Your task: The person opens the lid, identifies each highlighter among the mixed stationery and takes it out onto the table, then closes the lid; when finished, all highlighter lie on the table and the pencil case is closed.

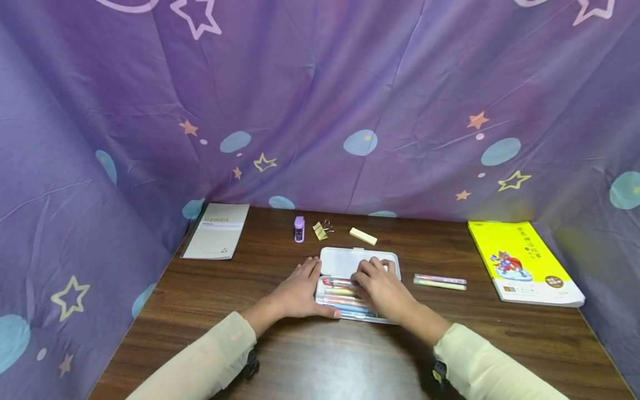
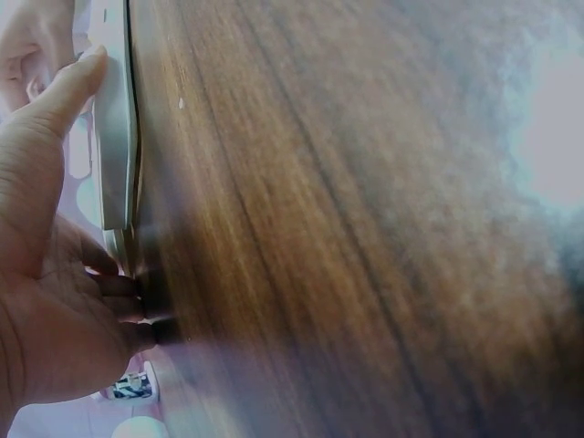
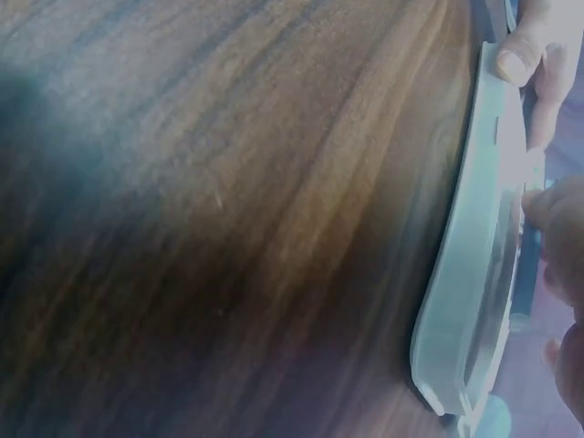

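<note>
A white pencil case [image 1: 360, 262] lies on the table with its lid raised toward the back. Several colored pens [image 1: 342, 294] lie side by side in its tray. My left hand [image 1: 298, 289] holds the case's left end, its thumb at the front edge and its fingers along the side. In the left wrist view, the left thumb [image 2: 78, 87] presses on the case's rim. Over the right part of the tray, my right hand [image 1: 382, 289] reaches in with bent fingers. Those fingertips are partly hidden, so whether they pinch a pen is unclear.
Behind the case stand a purple stapler [image 1: 299, 229], a gold binder clip [image 1: 320, 230] and a pale yellow eraser [image 1: 363, 236]. Two highlighter-like pens [image 1: 440, 282] lie to its right. A notebook [image 1: 215, 233] is at far left, a yellow book [image 1: 525, 264] at far right.
</note>
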A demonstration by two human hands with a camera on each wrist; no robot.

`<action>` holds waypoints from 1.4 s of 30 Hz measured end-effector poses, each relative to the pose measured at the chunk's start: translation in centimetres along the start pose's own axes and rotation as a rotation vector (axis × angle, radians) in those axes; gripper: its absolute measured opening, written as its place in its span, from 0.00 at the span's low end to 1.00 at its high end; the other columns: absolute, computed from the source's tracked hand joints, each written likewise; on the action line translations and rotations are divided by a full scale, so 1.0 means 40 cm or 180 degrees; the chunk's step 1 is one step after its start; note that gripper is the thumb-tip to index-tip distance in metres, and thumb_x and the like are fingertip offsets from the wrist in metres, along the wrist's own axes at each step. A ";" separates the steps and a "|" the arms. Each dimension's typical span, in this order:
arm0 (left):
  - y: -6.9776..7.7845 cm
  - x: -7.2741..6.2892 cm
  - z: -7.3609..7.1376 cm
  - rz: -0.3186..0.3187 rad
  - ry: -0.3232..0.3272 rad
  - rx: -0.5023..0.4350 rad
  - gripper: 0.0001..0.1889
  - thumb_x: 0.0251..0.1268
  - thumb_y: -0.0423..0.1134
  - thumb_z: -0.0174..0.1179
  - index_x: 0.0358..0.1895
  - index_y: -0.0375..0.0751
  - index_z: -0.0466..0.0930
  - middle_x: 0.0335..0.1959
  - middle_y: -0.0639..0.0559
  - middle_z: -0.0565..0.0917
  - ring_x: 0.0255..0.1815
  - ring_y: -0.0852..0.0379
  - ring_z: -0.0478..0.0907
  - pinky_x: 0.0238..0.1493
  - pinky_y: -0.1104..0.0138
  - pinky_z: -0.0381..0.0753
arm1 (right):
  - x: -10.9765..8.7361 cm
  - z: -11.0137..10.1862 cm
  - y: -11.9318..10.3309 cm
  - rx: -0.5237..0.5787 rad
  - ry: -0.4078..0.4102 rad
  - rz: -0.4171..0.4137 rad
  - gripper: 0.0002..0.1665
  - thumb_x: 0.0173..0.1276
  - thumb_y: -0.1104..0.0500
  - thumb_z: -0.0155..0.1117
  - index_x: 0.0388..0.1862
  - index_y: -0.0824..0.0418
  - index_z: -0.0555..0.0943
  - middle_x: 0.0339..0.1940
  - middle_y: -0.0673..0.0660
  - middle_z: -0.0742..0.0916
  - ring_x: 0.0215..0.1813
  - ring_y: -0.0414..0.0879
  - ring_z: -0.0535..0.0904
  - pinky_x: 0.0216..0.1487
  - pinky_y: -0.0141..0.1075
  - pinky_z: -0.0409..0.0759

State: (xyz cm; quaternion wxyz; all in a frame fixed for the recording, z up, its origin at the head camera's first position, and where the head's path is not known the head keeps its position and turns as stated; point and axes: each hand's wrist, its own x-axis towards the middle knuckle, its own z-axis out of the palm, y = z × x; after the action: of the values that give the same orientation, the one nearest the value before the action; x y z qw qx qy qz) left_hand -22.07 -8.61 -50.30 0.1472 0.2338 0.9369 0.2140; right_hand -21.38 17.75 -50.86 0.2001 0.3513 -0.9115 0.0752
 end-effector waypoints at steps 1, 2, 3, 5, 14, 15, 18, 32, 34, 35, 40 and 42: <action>0.001 0.000 -0.001 0.0000 -0.0001 -0.0004 0.75 0.57 0.81 0.71 0.91 0.31 0.44 0.94 0.35 0.47 0.95 0.37 0.43 0.94 0.49 0.50 | 0.000 -0.002 0.002 -0.0022 0.0007 -0.0010 0.10 0.69 0.54 0.83 0.44 0.52 0.90 0.43 0.48 0.84 0.46 0.48 0.76 0.54 0.56 0.78; 0.001 -0.001 -0.001 -0.0001 -0.0002 -0.0009 0.75 0.57 0.80 0.71 0.91 0.31 0.44 0.94 0.35 0.47 0.95 0.37 0.43 0.94 0.49 0.50 | 0.000 -0.004 0.005 -0.0047 0.0013 -0.0015 0.10 0.69 0.54 0.83 0.43 0.52 0.89 0.43 0.48 0.84 0.46 0.48 0.76 0.55 0.56 0.78; 0.002 -0.001 -0.002 0.0000 -0.0002 -0.0016 0.75 0.57 0.80 0.72 0.91 0.31 0.44 0.94 0.35 0.47 0.95 0.37 0.43 0.94 0.48 0.50 | -0.001 -0.006 0.007 -0.0081 0.0020 -0.0027 0.09 0.70 0.53 0.83 0.43 0.52 0.89 0.43 0.48 0.83 0.47 0.48 0.76 0.56 0.57 0.78; 0.003 -0.001 -0.003 0.0002 -0.0005 -0.0028 0.75 0.57 0.80 0.72 0.91 0.31 0.44 0.93 0.34 0.47 0.95 0.37 0.43 0.94 0.48 0.50 | -0.003 -0.011 0.012 -0.0156 0.0045 -0.0066 0.09 0.71 0.53 0.82 0.42 0.51 0.88 0.42 0.48 0.83 0.47 0.49 0.76 0.57 0.59 0.78; 0.001 -0.001 -0.002 0.0001 -0.0001 -0.0008 0.75 0.57 0.80 0.72 0.91 0.32 0.44 0.94 0.35 0.48 0.95 0.38 0.43 0.94 0.49 0.50 | -0.028 -0.028 0.047 -0.0339 0.0192 -0.0189 0.08 0.72 0.53 0.80 0.42 0.52 0.88 0.43 0.50 0.83 0.50 0.52 0.79 0.59 0.64 0.80; 0.002 -0.002 -0.002 -0.0002 -0.0002 -0.0013 0.75 0.57 0.80 0.72 0.91 0.32 0.44 0.94 0.35 0.48 0.95 0.38 0.43 0.94 0.49 0.50 | -0.032 -0.030 0.052 -0.0339 0.0211 -0.0190 0.08 0.71 0.54 0.81 0.42 0.52 0.88 0.44 0.50 0.83 0.50 0.52 0.79 0.58 0.64 0.80; 0.003 -0.003 -0.003 -0.0002 -0.0004 -0.0028 0.75 0.56 0.79 0.73 0.91 0.31 0.44 0.94 0.35 0.48 0.95 0.37 0.44 0.94 0.48 0.50 | -0.045 -0.036 0.068 -0.0312 0.0272 -0.0184 0.10 0.69 0.55 0.83 0.42 0.53 0.88 0.44 0.52 0.84 0.49 0.53 0.79 0.57 0.65 0.80; 0.001 -0.001 -0.002 0.0027 0.0021 0.0116 0.75 0.56 0.82 0.70 0.91 0.32 0.44 0.93 0.35 0.49 0.95 0.38 0.46 0.94 0.50 0.50 | -0.134 -0.063 0.148 -0.0377 0.0364 0.0006 0.15 0.61 0.60 0.87 0.42 0.56 0.88 0.42 0.53 0.86 0.46 0.53 0.78 0.53 0.67 0.78; 0.001 -0.001 -0.001 0.0031 0.0026 0.0130 0.75 0.56 0.82 0.70 0.91 0.32 0.45 0.93 0.35 0.49 0.95 0.38 0.46 0.94 0.50 0.50 | -0.151 -0.064 0.159 -0.0394 0.0344 0.0053 0.15 0.62 0.60 0.86 0.43 0.57 0.88 0.42 0.53 0.87 0.47 0.53 0.79 0.53 0.67 0.78; 0.000 0.000 -0.001 0.0032 0.0027 0.0133 0.75 0.56 0.82 0.70 0.91 0.32 0.45 0.93 0.35 0.50 0.95 0.38 0.46 0.94 0.50 0.51 | -0.159 -0.065 0.165 -0.0404 0.0336 0.0073 0.15 0.61 0.61 0.86 0.43 0.57 0.88 0.42 0.53 0.87 0.47 0.53 0.79 0.52 0.67 0.77; -0.001 0.000 0.000 0.0044 0.0053 0.0172 0.75 0.55 0.83 0.70 0.91 0.32 0.45 0.93 0.36 0.51 0.94 0.38 0.49 0.94 0.50 0.54 | -0.198 -0.075 0.197 -0.0453 0.0345 0.0133 0.17 0.59 0.62 0.87 0.43 0.57 0.88 0.42 0.53 0.87 0.47 0.54 0.79 0.51 0.66 0.75; 0.000 0.001 0.001 0.0051 0.0071 0.0201 0.76 0.55 0.83 0.70 0.91 0.32 0.46 0.93 0.36 0.52 0.94 0.38 0.51 0.93 0.49 0.56 | -0.214 -0.082 0.209 -0.0473 0.0335 0.0165 0.17 0.59 0.62 0.87 0.44 0.57 0.88 0.42 0.53 0.86 0.47 0.54 0.79 0.50 0.67 0.75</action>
State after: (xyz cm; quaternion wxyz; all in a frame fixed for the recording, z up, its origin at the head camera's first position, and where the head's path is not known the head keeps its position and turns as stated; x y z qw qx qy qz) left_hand -22.09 -8.59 -50.33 0.1277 0.2434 0.9429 0.1881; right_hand -20.22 30.10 -51.42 0.2712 0.3074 -0.9116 0.0309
